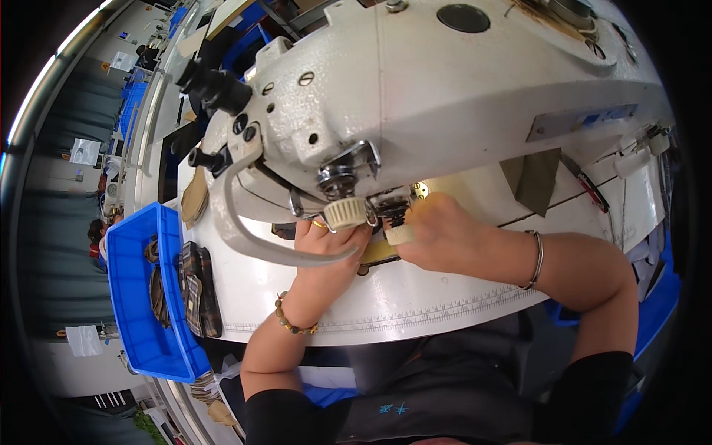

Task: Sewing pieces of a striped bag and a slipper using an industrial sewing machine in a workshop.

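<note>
A large off-white sewing machine (445, 81) fills the upper part of the view. Under the left end of its head, my left hand (330, 252) has its fingers bent and partly hidden behind a cream knob (345, 213) and a curved grey lever (274, 254). My right hand (445, 233) is closed beside the needle area, against a small cream part (400, 235). What its fingers grip is hidden. Between both hands lies a small olive-yellow piece (380, 251) with a dark edge, on the white table (415, 297).
At the left stands a blue bin (159, 297) with brown pieces inside. Folded plaid cloth pieces (199, 289) lie beside it. Right of the machine's needle area are an olive cloth piece (532, 182) and red-handled snips (589, 189). A ruler strip (415, 319) runs along the table's front edge.
</note>
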`<state>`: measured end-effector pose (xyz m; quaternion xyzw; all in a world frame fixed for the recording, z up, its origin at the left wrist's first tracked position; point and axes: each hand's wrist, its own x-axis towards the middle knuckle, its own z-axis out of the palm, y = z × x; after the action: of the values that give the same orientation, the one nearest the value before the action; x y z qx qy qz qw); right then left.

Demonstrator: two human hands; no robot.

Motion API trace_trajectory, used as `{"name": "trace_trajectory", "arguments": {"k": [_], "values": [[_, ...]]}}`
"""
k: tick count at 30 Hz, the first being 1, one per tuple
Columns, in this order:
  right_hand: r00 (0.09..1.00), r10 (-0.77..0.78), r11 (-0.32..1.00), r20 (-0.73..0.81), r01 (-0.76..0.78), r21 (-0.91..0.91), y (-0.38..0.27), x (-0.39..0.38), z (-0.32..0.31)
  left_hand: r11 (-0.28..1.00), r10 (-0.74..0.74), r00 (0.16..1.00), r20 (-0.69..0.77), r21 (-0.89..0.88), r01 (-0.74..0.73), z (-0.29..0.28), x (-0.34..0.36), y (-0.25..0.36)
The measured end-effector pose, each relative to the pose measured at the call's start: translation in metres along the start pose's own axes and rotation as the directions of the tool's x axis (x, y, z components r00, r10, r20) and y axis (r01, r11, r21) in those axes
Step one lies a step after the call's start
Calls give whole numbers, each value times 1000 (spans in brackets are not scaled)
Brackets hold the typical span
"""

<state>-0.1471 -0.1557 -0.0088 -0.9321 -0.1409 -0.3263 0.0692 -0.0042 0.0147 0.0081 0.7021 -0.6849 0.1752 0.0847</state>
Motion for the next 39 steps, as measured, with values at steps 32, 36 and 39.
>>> {"name": "trace_trajectory", "arguments": {"k": [32, 36, 39], "values": [[996, 60, 997, 73, -56, -61, -20, -6, 12, 998, -61, 996, 63, -32, 63, -5, 6, -5], [997, 60, 998, 53, -58, -33, -19, -6, 12, 995, -92, 991, 98, 43, 88, 1, 4, -12], [997, 60, 998, 41, -59, -22, -19, -7, 16, 992, -65, 998, 25, 105, 63, 5, 7, -13]]}}
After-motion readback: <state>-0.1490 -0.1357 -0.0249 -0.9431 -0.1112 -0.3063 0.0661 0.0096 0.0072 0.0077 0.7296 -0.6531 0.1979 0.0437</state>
